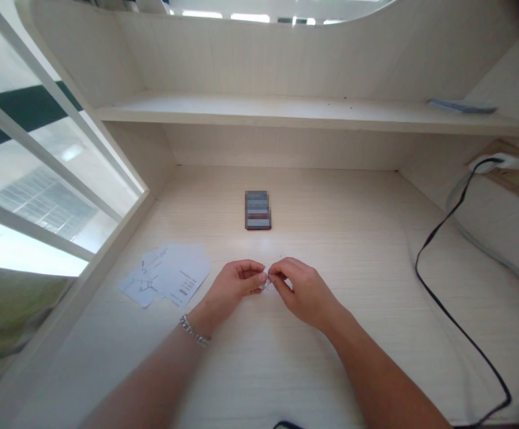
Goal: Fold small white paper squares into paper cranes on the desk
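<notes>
Both hands meet over the middle of the desk (259, 369), fingertips almost touching. My left hand (236, 280), with a silver chain bracelet (194, 330) on the wrist, pinches a small piece of white paper (266, 279). From the other side, my right hand (301, 283) pinches the same piece between thumb and fingers. Most of the piece is hidden by the fingertips, so its folds cannot be made out. To the left lie several white paper sheets (183, 268) with printed marks, overlapping. Beyond the hands rests a phone-like dark rectangle (258, 210), its face blurred out.
A black cable (438, 298) runs from the plug (487, 164) in the right-hand wall socket down across the desk's right side. A shelf (259, 110) spans the back, holding a flat bluish item (462, 107). White railing bars (40, 131) stand along the left.
</notes>
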Demonstrator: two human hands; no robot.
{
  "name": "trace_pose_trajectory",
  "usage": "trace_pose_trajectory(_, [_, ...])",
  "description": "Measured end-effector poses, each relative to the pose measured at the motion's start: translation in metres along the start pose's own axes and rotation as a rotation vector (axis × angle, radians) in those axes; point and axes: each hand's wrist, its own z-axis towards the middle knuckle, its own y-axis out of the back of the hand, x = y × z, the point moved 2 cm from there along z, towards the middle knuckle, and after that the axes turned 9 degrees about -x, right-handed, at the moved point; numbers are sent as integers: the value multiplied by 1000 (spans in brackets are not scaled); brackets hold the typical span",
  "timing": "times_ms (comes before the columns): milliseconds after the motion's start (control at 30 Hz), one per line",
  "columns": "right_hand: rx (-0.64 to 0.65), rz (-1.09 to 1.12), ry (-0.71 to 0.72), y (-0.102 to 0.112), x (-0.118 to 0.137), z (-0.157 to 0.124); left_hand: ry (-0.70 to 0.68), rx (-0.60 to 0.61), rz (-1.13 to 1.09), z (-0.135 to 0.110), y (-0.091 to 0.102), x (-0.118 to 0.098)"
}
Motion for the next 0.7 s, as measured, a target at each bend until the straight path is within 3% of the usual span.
trace_pose_trajectory(300, [-95, -157, 52, -8, 1, -2, -55, -96, -68, 0, -2, 1])
trace_pose_trajectory(700, [-191, 41, 27, -4, 1, -2, -222, -215, -116, 1, -3, -2])
